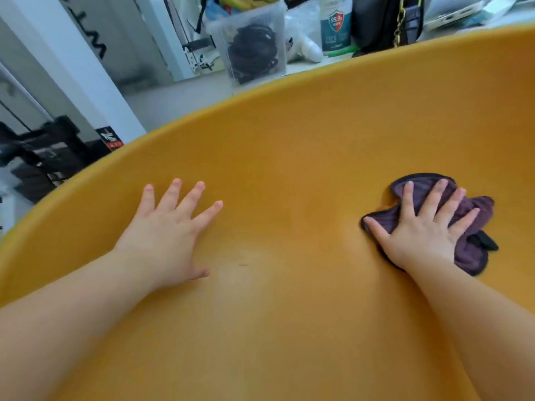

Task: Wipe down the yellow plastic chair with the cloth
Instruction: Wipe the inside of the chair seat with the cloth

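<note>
Risk entry: crumpled purple ribbed cloth (474,215), pressed flat under spread right hand (425,227) on curved yellow plastic chair (289,169), may bunch and skip patches; left hand (170,227), fingers apart, braces bare shell.

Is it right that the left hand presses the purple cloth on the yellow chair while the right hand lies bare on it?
No, the hands are swapped. In the head view the right hand presses the cloth on the chair; the left hand lies bare.
</note>
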Demonstrator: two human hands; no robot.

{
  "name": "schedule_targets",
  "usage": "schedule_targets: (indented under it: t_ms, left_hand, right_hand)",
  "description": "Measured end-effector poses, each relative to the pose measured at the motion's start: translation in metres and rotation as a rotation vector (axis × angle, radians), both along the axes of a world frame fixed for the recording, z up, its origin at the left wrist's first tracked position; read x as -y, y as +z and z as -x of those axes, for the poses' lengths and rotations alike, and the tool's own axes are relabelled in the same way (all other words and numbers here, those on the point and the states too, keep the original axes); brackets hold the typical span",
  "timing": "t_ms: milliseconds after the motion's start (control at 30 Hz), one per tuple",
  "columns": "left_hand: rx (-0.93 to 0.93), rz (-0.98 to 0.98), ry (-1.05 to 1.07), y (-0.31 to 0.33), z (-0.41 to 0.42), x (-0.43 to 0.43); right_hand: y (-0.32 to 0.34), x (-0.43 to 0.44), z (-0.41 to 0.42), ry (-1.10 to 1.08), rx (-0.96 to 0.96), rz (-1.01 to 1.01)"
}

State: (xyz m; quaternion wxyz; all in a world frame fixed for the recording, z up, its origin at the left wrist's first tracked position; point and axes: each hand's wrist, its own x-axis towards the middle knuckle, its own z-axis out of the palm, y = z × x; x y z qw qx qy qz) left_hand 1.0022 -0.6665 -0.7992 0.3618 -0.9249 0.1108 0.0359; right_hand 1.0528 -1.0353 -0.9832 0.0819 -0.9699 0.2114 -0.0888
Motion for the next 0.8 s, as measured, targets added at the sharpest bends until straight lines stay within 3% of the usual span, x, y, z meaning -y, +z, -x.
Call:
schedule_targets:
  t_ms: [167, 300, 400, 500, 633, 700, 800]
  left_hand:
    - [0.088, -0.173, -0.046, 0.066, 0.016, -0.065]
    - [0.202, 0.083, 0.001, 0.076, 0.017, -0.077]
    - [0.229, 0.245, 0.114, 0.07, 0.014, -0.078]
    - [0.202, 0.12, 0.112, 0.067, 0.013, -0.083]
    - [0.172, 0.056, 0.143, 0.067, 0.016, -0.074]
    - [0.171, 0.067, 0.137, 0.069, 0.017, -0.07]
    - [0.182, 0.117, 0.164, 0.071, 0.016, -0.067]
  right_hand:
    - [0.001, -0.068, -0.027, 0.039, 0.083, -0.183]
    - [0.007, -0.14, -0.03, 0.17, 0.154, -0.247]
    - [0.004, -0.213, 0.005, 0.497, 0.133, -0.185]
    - [0.007, -0.27, 0.054, 0.875, 0.053, -0.231]
    - [-0.003, -0.251, 0.057, 1.135, 0.118, -0.156]
    - [-0.007, -0.213, 0.014, 1.041, 0.245, -0.011]
    - [0.017, -0.158, -0.057, 0.714, 0.362, 0.132]
